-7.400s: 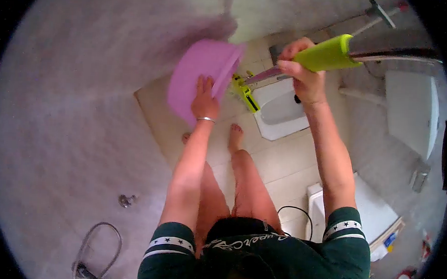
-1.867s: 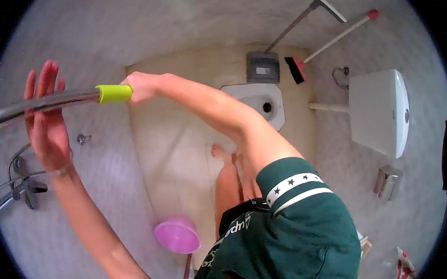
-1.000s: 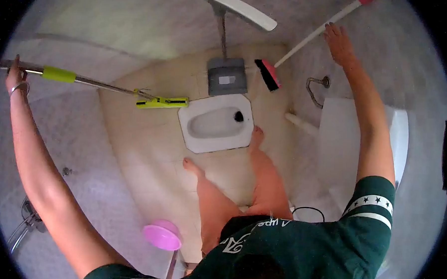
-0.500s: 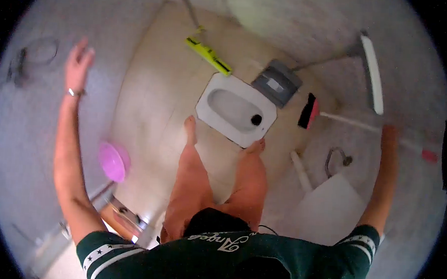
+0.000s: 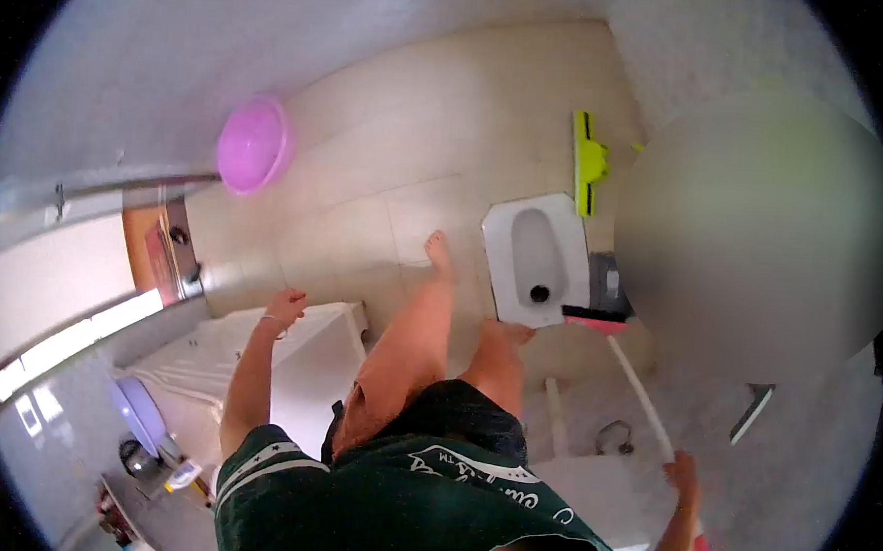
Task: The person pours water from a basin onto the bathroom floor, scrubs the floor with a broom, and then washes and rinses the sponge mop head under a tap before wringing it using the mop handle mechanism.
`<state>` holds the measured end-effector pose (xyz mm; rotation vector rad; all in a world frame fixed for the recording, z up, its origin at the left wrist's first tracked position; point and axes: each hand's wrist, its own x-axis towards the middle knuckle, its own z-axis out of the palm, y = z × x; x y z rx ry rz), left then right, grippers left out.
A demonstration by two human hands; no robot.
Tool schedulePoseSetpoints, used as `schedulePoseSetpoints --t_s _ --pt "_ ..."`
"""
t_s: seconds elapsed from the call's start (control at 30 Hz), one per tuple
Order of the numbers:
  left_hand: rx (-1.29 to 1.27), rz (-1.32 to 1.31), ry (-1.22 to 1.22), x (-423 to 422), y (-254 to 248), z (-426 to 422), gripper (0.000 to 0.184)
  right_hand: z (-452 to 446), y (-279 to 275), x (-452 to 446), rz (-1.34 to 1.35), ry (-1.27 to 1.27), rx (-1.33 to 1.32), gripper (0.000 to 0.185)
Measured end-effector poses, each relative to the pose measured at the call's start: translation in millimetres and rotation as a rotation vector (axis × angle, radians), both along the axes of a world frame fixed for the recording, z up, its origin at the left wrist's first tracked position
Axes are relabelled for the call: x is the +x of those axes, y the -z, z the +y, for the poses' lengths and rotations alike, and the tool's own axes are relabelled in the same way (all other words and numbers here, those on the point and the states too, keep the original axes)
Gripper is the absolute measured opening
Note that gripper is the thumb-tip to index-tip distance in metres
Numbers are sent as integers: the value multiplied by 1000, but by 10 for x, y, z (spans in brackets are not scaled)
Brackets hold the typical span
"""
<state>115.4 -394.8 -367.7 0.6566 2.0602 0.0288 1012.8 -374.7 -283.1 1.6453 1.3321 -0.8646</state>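
Note:
My right hand (image 5: 682,470) is closed round the white handle of a broom with a pink head and black bristles (image 5: 595,317). The broom head is over the lower right corner of the white squat toilet (image 5: 496,268), beside a grey dustpan (image 5: 604,288); whether it touches either I cannot tell. My left hand (image 5: 284,309) holds nothing, its fingers loosely bent and apart, above the edge of a white boxy unit (image 5: 319,369). My bare feet are on the tiles near the toilet.
A yellow-green floor squeegee (image 5: 586,164) lies past the toilet. A pink basin (image 5: 255,146) is by the far left wall. At lower left are a purple basin (image 5: 138,415) and a doorway. A blurred patch hides the right side. A pipe (image 5: 555,418) runs at lower right.
My view and body have turned left. My left hand has come down from beside the wall to over the white unit. The broom has moved from beside the dustpan to the toilet's corner.

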Motion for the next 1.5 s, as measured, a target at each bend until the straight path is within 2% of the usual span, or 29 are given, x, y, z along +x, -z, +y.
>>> schedulePoseSetpoints --t_s 0.03,0.1,0.13,0.17,0.2,0.27,0.37,0.5,0.63,0.7,0.77,0.83,0.9,0.97,1.0,1.07,1.1,1.17,1.2,1.27,1.3,1.33,1.37,1.43,1.5 --pt "-8 -79 -232 206 -116 5 27 179 47 -123 9 34 0 29" --pt "-1 -113 -364 243 -9 -147 29 652 -74 -687 46 160 -33 34" --pt "10 -139 -455 189 40 -196 31 1062 -131 -1218 73 248 -63 36" --pt "12 -143 -498 165 47 -224 31 1462 -125 -1782 71 229 -78 36" --pt "71 -194 -594 -134 145 -334 32 1773 -153 -2543 55 197 -75 36" --pt "118 -243 -728 -111 302 -426 33 2169 545 -2788 531 -265 278 42" --pt "171 -292 -826 -17 315 -500 34 3110 1086 -4184 500 -159 116 53" --pt "199 -300 -1038 157 257 -618 32 4102 1502 -6349 640 -317 78 56" --pt "135 -220 -1351 639 295 -792 32 4716 2154 -7997 749 -525 18 65" --pt "172 -219 -1643 1005 272 -946 27 4763 2024 -8810 755 -553 -70 65" --pt "78 -108 -1862 1546 272 -1083 21 4797 2310 -9363 748 -605 -106 63" --pt "43 -76 -2053 2297 99 -1046 19 4916 2636 -9492 726 -659 -151 60" --pt "-82 -148 -2149 3152 -107 -768 17 5006 3091 -9320 705 -898 -93 52" --pt "-215 -197 -2166 4172 -252 -458 17 5229 3218 -8750 729 -1144 -106 67" --pt "-173 -546 -2206 4624 -271 -195 17 5361 3063 -8477 623 -1150 -230 71" --pt "-285 -746 -2177 4799 -443 718 16 5606 2646 -8043 343 -1227 -448 82" --pt "-337 -848 -2151 4878 -537 1199 16 5776 3255 -7311 795 -1352 -241 80" --pt "-490 -753 -2044 4811 -639 1774 29 5730 2482 -7376 600 -1166 -567 66" --pt "-469 -750 -2080 4916 -576 1956 29 5813 1916 -7604 519 -1041 -747 63" --pt "-269 -687 -2311 5046 -479 2266 32 5921 1587 -7759 524 -1062 -791 61" --pt "-251 -687 -2345 4967 -500 2415 32 5924 1546 -7838 524 -1051 -826 59" --pt "-193 -588 -2443 4890 -547 2543 30 5941 1554 -7933 509 -1085 -837 59" --pt "-146 -493 -2536 4804 -597 2664 29 5974 1585 -8038 626 -1072 -744 58" --pt "-233 -533 -2555 4974 -524 2824 28 5967 1575 -8309 733 -1120 -580 58" --pt "-182 -544 -2620 5014 -488 3017 28 5919 1722 -8710 719 -1174 -429 59"
